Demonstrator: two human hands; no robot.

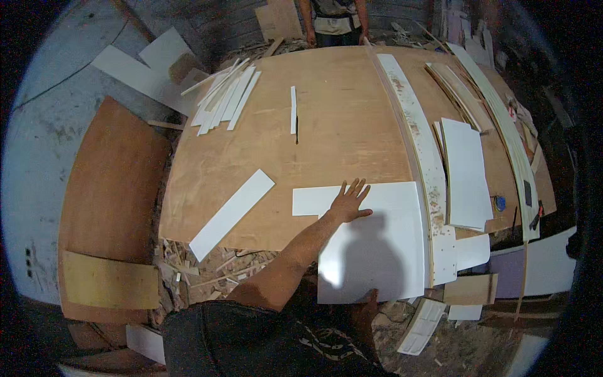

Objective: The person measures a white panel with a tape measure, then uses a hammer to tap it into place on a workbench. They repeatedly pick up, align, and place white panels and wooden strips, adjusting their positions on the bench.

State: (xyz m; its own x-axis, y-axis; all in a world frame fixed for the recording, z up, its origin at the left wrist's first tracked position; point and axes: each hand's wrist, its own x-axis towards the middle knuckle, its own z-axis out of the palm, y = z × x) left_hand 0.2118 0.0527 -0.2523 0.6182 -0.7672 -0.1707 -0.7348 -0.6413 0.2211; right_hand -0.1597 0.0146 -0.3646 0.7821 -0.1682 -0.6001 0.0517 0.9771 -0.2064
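A large white board [405, 264] lies at the near edge of the wooden worktable [339, 138], its near part jutting past the edge. At its far end a narrower white section [308, 202] sticks out to the left; whether it is one piece with the board I cannot tell. My left hand [349, 204] rests palm down on the board's far part, fingers spread. At the near edge my right hand [370, 301] grips the board, thumb over the rim and fingers hidden beneath. The board's right side lies along a long, stained white straight strip [418, 132].
A loose white panel [232, 213] lies left; narrow white strips [226, 100] are piled at far left. White sheets [465, 173] and a long pale plank [496, 113] lie right. Offcuts [207, 270] litter the floor. Another person [336, 22] stands beyond the far edge.
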